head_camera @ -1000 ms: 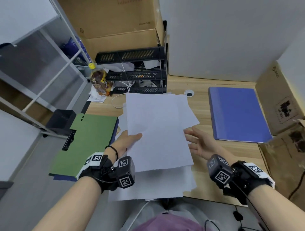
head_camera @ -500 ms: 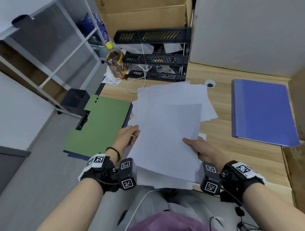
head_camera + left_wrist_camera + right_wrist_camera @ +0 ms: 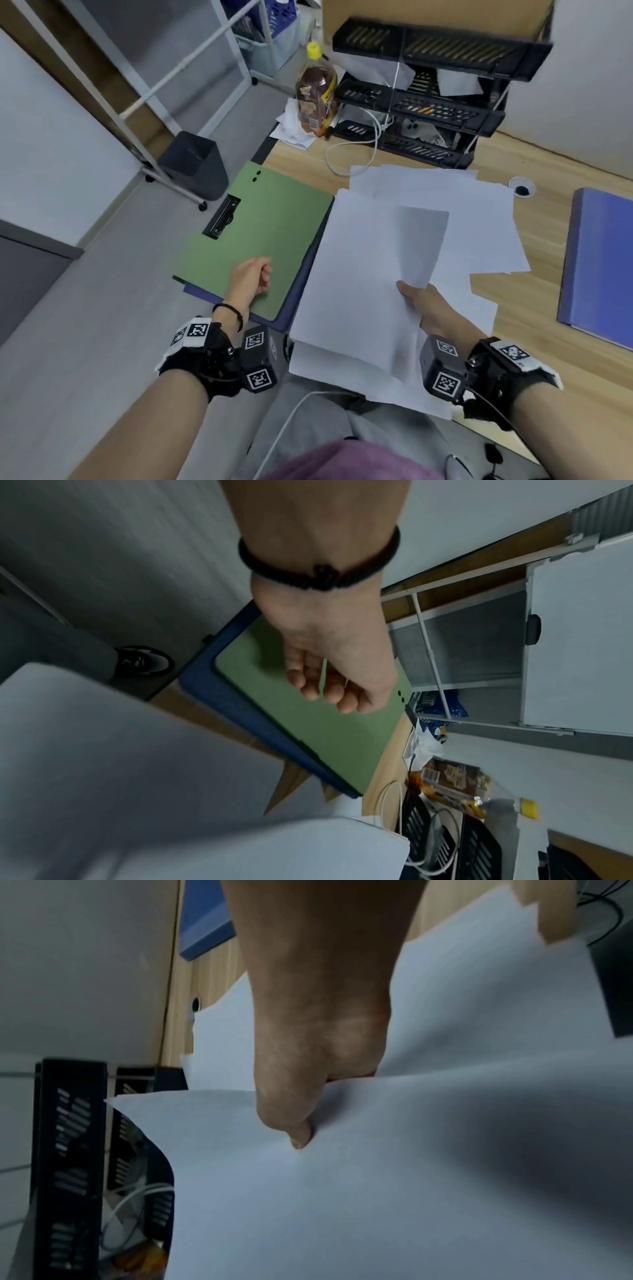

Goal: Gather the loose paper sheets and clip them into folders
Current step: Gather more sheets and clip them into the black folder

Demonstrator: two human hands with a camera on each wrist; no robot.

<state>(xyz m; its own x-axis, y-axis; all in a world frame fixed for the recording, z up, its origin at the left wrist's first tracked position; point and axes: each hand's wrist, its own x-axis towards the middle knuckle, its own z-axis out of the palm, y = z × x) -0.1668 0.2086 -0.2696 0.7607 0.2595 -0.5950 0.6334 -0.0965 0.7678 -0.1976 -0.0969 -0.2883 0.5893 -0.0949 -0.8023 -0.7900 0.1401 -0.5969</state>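
Several loose white sheets (image 3: 479,222) lie spread over the wooden desk (image 3: 534,308). My right hand (image 3: 416,298) pinches a few sheets (image 3: 359,274) at their right edge and holds them lifted over the pile; in the right wrist view the thumb (image 3: 299,1134) presses on top of the paper (image 3: 377,1191). My left hand (image 3: 251,279) hovers over the near end of the green folder (image 3: 260,233), fingers (image 3: 329,693) loosely curled and holding nothing. That folder (image 3: 315,739) lies on a dark blue one, its black clip (image 3: 222,217) at the left edge. A blue folder (image 3: 603,260) lies closed at the right.
A black stacked tray rack (image 3: 438,102) stands at the back of the desk, with a brown drink bottle (image 3: 315,99) and a white cable (image 3: 352,154) beside it. A dark bin (image 3: 195,164) stands on the floor left of the desk. A cable hole (image 3: 521,189) sits behind the sheets.
My left hand has let go of the paper and moved left over the green folder. My right hand now grips the lifted sheets alone. The view has swung left.
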